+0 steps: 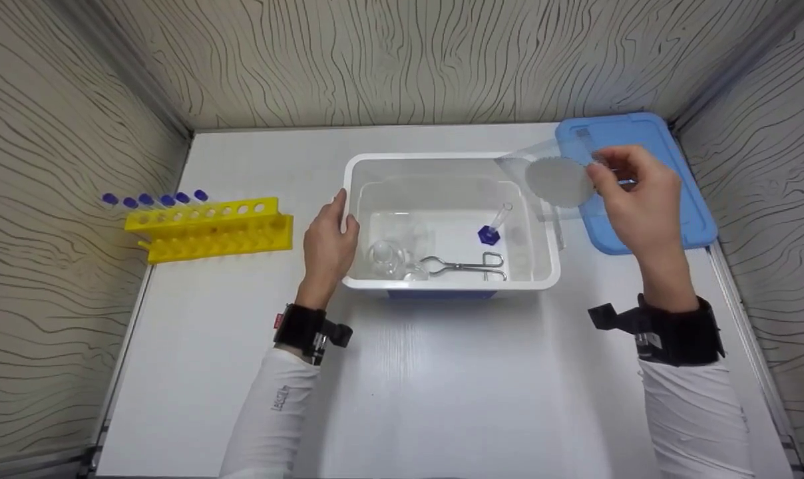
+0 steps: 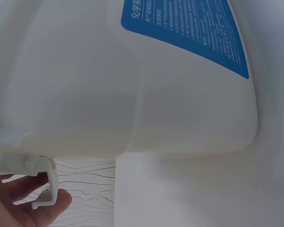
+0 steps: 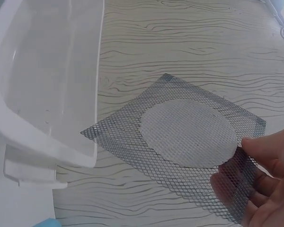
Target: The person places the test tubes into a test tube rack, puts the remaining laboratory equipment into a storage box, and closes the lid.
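Observation:
A square wire gauze [image 3: 118,137] with a pale round centre [image 3: 189,132] is pinched at one edge by my right hand [image 1: 641,193]. It is tilted over the right end of a white plastic bin [image 1: 452,285]. Thumb and fingers lie on opposite faces of the mesh. At the bin's left side, my left hand [image 1: 329,243] rests by the rim with fingers fairly straight, beside a white latch [image 2: 52,184] seen in the left wrist view. Inside the bin are metal tongs [image 1: 465,267], a small cylinder with a purple hexagonal base [image 1: 488,235] and clear glassware [image 1: 385,256], partly hard to make out.
A yellow test tube rack [image 1: 219,229] stands on the left of the white table [image 1: 402,386], with several purple-capped tubes [image 1: 168,200] behind it. Under the right forearm's reach lies a blue lid [image 1: 675,173] at the back right. Patterned panels [image 1: 375,63] enclose the table.

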